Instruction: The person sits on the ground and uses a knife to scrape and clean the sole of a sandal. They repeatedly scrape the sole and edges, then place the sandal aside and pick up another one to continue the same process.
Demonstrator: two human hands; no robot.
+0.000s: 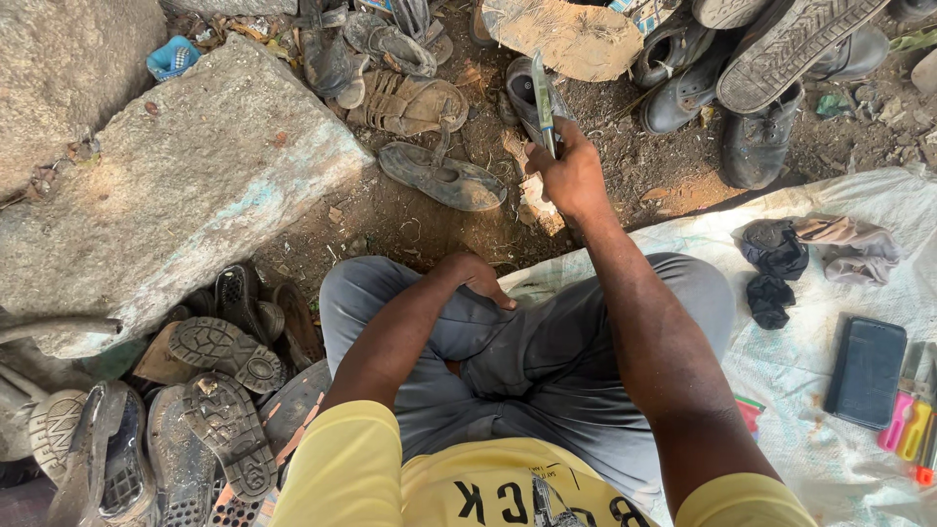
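A long flat blade [543, 102] is gripped in the right hand [571, 176], which is stretched out toward twelve o'clock over the bare dirt. The fingers are clenched around the lower end of the blade, and its tip is pointed up toward the top of the view, across a dark shoe [527, 98] lying on the ground behind it. The left hand [476, 278] is rested on the left knee of the grey trousers [547, 361]; it is curled loosely and nothing is held in it.

At ten o'clock from the right hand, a worn flat sandal sole [444, 178] is seen on the dirt, with a strapped brown sandal [410, 102] just beyond it. A rough, pale slab of sole material [564, 37] is placed at twelve o'clock, close above the blade tip. Black boots [742, 88] are piled at one to two o'clock, one with its tread turned upward. A large stone block [166, 185] is set at nine o'clock, and a heap of old rubber soles [195, 410] is gathered at seven o'clock. A white woven sheet [830, 429] is spread at four o'clock, on which a dark phone [866, 371], crumpled dark cloths [776, 263] and some brightly coloured small tools [913, 425] are laid.
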